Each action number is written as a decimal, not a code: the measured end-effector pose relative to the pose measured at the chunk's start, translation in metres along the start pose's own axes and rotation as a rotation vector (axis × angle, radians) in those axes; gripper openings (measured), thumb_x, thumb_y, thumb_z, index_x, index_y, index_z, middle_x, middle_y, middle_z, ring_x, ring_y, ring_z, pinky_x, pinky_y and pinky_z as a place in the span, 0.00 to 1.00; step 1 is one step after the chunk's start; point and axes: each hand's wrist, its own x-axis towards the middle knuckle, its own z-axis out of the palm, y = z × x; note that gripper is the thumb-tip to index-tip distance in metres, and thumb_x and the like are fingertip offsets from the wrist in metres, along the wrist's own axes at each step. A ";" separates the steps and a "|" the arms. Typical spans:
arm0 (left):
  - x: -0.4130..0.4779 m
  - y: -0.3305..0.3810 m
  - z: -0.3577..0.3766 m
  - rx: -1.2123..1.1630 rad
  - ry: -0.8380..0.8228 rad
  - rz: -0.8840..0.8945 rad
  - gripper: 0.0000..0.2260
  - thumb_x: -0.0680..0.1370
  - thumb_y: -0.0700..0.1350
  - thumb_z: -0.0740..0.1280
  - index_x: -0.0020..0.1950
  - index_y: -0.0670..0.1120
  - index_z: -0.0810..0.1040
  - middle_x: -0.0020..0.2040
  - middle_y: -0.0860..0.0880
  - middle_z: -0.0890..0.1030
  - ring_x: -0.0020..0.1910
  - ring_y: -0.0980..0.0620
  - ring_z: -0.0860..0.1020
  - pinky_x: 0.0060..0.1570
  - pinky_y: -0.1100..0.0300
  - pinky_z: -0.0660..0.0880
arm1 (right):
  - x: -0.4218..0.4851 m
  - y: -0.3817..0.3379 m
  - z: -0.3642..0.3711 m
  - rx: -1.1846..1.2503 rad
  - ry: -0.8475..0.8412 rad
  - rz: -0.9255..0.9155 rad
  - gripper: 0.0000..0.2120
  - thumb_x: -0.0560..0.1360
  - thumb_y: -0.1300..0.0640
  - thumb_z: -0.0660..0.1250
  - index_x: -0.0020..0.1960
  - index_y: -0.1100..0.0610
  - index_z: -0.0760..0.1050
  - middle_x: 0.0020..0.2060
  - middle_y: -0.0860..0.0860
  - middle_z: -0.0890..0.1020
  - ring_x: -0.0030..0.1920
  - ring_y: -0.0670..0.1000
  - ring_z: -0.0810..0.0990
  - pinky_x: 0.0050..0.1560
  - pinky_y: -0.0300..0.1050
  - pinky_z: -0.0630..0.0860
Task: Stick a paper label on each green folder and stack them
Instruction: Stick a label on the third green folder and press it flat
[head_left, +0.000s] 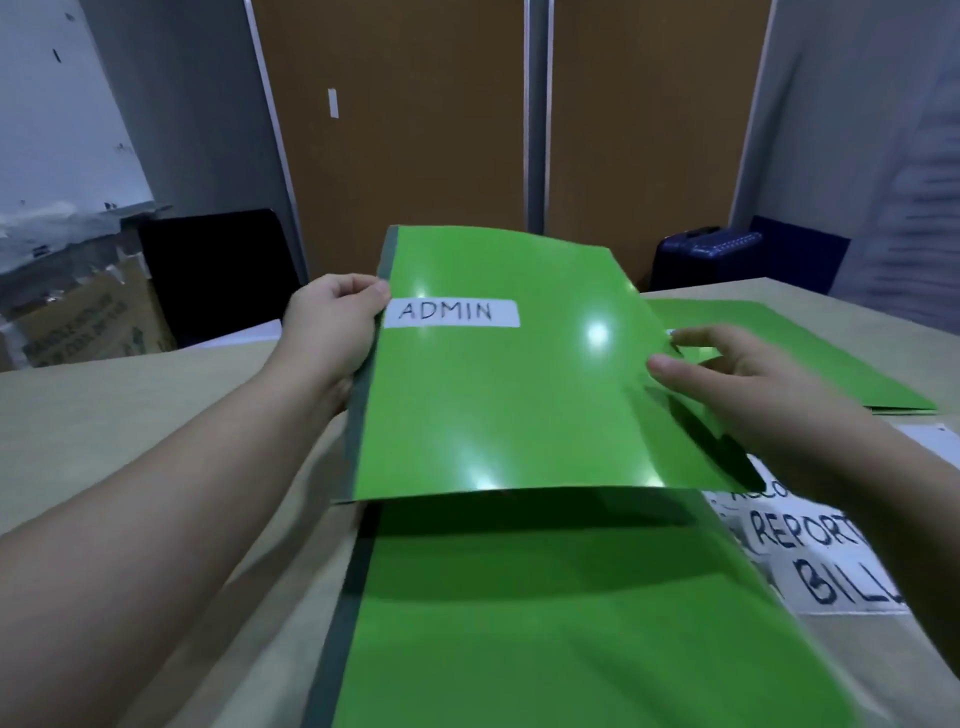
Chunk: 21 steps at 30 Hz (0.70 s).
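- Now, over on the left, the left hand (332, 332) reaches in on a long bare forearm above the table (130, 415). Its thumb is on top and its fingers are curled underneath, gripping the spine edge of a green folder (498, 405).
- Beside that thumb sits the paper label (451, 312), reading ADMIN and stuck flat near the top of the cover. Labelling looks done for this one.
- The folder itself is in the air, tilted toward the camera, and its right side bows downward.
- Below it a second green folder (545, 623) lies flat on the table with no label in sight. So I'd call this the stacking step, with the finished folder on its way to a pile.
- The right hand (737, 384) meets the folder's right edge with one fingertip laid on the cover and the other fingers stretched past the edge. It's blurred, so I can't tell whether it pinches the edge or only steadies it.
- Farther right, more green folders (831, 364) lie flat on the table, a likely home for this one.
- Nearest on the right is a white sheet of handwritten labels (810, 551), partly under the wrist.
- My read of the next move: set the folder down squarely, edges lined up and label facing up, then peel a fresh label.
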 end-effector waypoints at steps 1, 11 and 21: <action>0.001 -0.001 0.015 -0.034 -0.023 -0.008 0.02 0.79 0.41 0.66 0.49 0.44 0.79 0.38 0.45 0.80 0.21 0.58 0.77 0.22 0.65 0.74 | 0.002 0.003 -0.010 0.003 -0.009 0.056 0.30 0.70 0.48 0.68 0.70 0.53 0.64 0.49 0.56 0.78 0.44 0.55 0.80 0.41 0.50 0.78; -0.015 -0.001 0.163 -0.169 -0.463 -0.361 0.31 0.74 0.27 0.64 0.75 0.43 0.61 0.58 0.37 0.79 0.49 0.43 0.81 0.42 0.52 0.81 | 0.062 0.069 -0.111 -0.198 0.282 0.248 0.34 0.71 0.50 0.71 0.71 0.60 0.62 0.59 0.62 0.74 0.48 0.60 0.76 0.45 0.52 0.74; -0.014 -0.037 0.250 0.296 -0.522 -0.203 0.17 0.68 0.40 0.76 0.55 0.43 0.78 0.50 0.43 0.80 0.49 0.48 0.78 0.43 0.57 0.73 | 0.111 0.125 -0.155 -0.515 0.500 0.228 0.29 0.70 0.44 0.71 0.60 0.65 0.71 0.54 0.64 0.78 0.56 0.64 0.74 0.44 0.49 0.67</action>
